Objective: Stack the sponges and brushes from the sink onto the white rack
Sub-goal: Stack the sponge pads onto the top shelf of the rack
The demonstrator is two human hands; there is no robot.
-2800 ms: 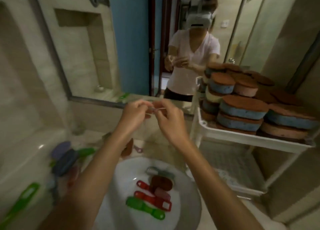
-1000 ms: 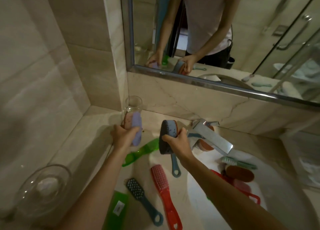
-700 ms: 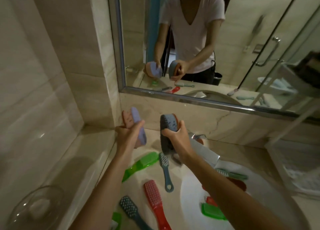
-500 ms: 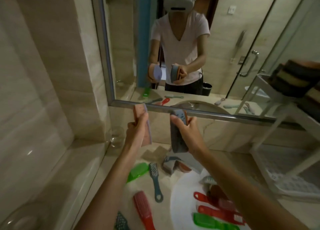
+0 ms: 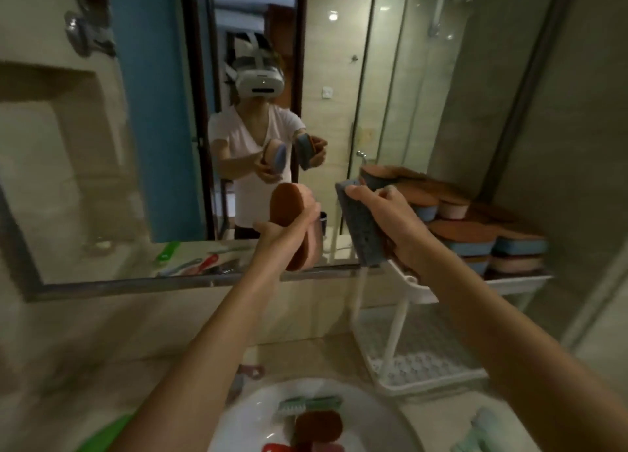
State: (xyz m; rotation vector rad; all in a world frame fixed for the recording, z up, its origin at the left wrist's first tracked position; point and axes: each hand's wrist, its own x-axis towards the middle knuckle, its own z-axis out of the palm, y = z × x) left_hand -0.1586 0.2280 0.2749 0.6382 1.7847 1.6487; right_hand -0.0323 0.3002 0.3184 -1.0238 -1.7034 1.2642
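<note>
My left hand grips an oval sponge, its brown scouring side turned toward me, held upright at chest height. My right hand grips a dark blue-grey sponge on edge, close to the left end of the white rack. The rack's top shelf carries several stacked blue, pink and brown sponges. Below, the white sink holds a brown sponge, a teal brush and a red piece at the frame's bottom edge.
A mirror spans the wall ahead and reflects a person with both sponges. The rack's perforated lower shelf sits on the counter right of the sink. A green brush lies bottom left, a pale teal one bottom right.
Both hands have lifted their sponges from the counter's left side and carried them up and right toward the rack. My view has swung from the faucet corner to the rack.
</note>
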